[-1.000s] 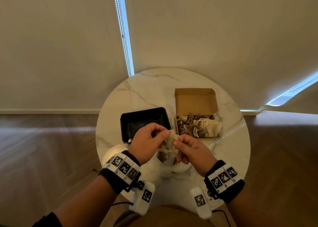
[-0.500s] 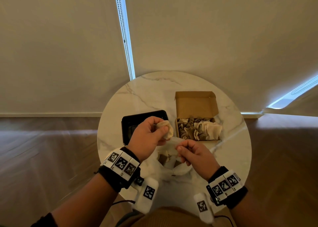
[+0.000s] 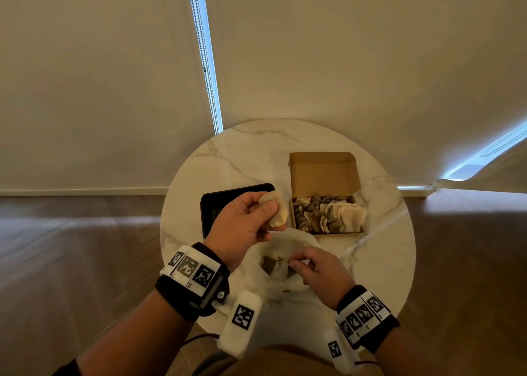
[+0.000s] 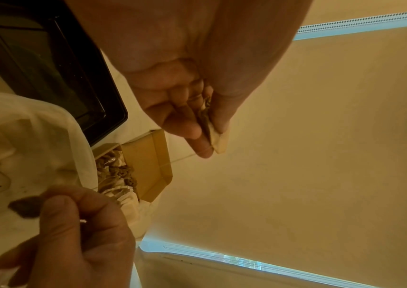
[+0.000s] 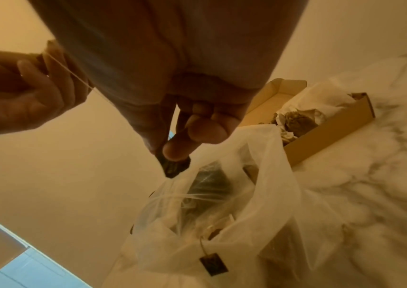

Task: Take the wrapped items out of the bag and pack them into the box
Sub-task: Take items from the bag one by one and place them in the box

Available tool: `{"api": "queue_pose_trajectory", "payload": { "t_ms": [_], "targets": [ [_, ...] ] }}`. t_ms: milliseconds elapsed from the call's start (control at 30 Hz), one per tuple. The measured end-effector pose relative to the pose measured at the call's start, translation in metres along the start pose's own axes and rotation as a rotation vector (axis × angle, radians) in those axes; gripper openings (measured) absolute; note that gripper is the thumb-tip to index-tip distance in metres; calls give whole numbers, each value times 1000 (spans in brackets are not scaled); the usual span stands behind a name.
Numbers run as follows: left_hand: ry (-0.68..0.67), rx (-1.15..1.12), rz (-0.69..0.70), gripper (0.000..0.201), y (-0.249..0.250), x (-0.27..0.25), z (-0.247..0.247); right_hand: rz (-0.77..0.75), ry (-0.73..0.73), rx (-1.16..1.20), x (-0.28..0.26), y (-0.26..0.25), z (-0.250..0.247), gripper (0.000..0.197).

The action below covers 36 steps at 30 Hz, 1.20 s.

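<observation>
Left hand [image 3: 245, 219] lifted, pinching tea bag [image 3: 276, 209]; right hand [image 3: 319, 270] lowered, pinching dark tag [image 5: 174, 165]

L hand [image 3: 245, 219] raised, thumb + fingers curled, pinching a tea bag [image 3: 275, 209]. R hand [image 3: 319, 270] lower, nearer the body, thumb + forefinger pinching a small dark tag [image 5: 174, 165]. Both wrists w/ marker bands.

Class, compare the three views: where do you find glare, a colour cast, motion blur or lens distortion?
Head view: blue-white glare at the blind edges, and the round table bulges from wide-angle distortion. Left wrist view: warm yellow cast, with the left hand close and soft. Right wrist view: marble and plastic bag smeared by motion blur.
</observation>
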<state>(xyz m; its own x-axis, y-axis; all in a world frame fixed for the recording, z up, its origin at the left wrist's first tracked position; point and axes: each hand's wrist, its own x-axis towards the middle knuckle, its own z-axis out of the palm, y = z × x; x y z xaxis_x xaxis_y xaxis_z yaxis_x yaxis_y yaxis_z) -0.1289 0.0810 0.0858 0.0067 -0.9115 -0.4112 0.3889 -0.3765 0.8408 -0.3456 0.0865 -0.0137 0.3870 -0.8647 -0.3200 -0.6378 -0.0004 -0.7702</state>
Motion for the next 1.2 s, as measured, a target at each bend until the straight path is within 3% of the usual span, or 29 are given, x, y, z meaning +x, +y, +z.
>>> {"api": "queue_pose_trajectory", "payload": {
  "t_ms": [233,533,767,867,1033,1200],
  "targets": [
    [-113,60,-61,28,3,-10,-2,47,29,-14,20,-9,-10,14],
    [-201,501,-155,54,-20,-9,-8,-59,135,124,35,-56,-35,9],
    [-197,784,-100,14,-28,-2,-13,-163,191,60,25,-82,-48,3],
    [-130,786,-71,10,-29,0,-14,-185,193,121,15,-92,-49,4],
    [-11,814,51,13,-30,6,-20,-56,55,506,2,-98,-42,5],
    [72,508,-122,18,-26,8,-19,77,35,651,1,-87,-34,10]
  ]
}}
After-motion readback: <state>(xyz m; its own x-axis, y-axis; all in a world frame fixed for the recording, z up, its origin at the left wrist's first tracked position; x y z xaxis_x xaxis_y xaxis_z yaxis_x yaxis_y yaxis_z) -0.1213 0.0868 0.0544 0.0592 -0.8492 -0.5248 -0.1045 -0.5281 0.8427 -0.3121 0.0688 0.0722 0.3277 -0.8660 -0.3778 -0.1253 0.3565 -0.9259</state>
